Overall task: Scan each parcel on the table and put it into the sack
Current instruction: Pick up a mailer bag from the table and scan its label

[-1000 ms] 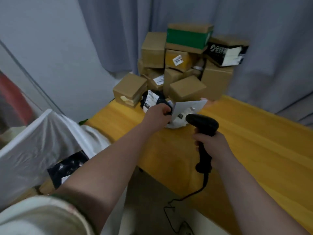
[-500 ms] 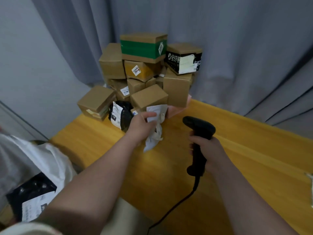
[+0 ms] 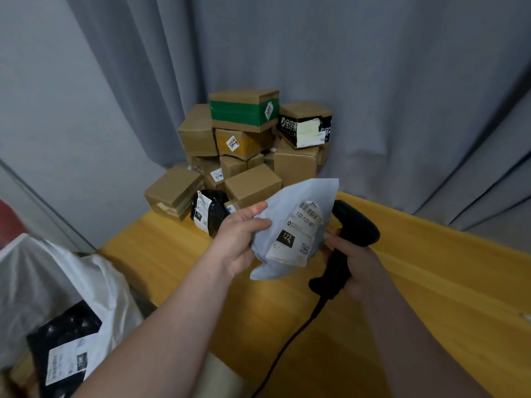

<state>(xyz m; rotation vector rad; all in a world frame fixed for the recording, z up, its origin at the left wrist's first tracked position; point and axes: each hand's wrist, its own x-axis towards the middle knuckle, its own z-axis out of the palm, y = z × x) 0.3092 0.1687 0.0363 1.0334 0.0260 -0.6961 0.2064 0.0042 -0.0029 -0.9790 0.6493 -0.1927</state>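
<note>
- Grey curtain [image 3: 373, 81] hangs behind a yellow table [image 3: 431, 282], and cardboard boxes [image 3: 250, 156] are piled at the far left corner of the table.
- One black parcel [image 3: 211, 211] lies at the foot of the pile, touching the boxes.
- Left hand [image 3: 238, 242] holds a pale parcel [image 3: 298, 196] in the air over the table, in front of the pile. Thumb and fingers are clamped on its left edge, and its label [image 3: 296, 234] faces the camera.
- Right hand [image 3: 359, 265] has its fingers curled tight round the handle of a black scanner [image 3: 353, 225]. The pale parcel covers part of the scanner head.
- Scanner cable [image 3: 287, 349] runs down over the near edge of the table.
- White sack [image 3: 71, 282] stands open left of the table, with a black bag [image 3: 63, 349] inside.
</note>
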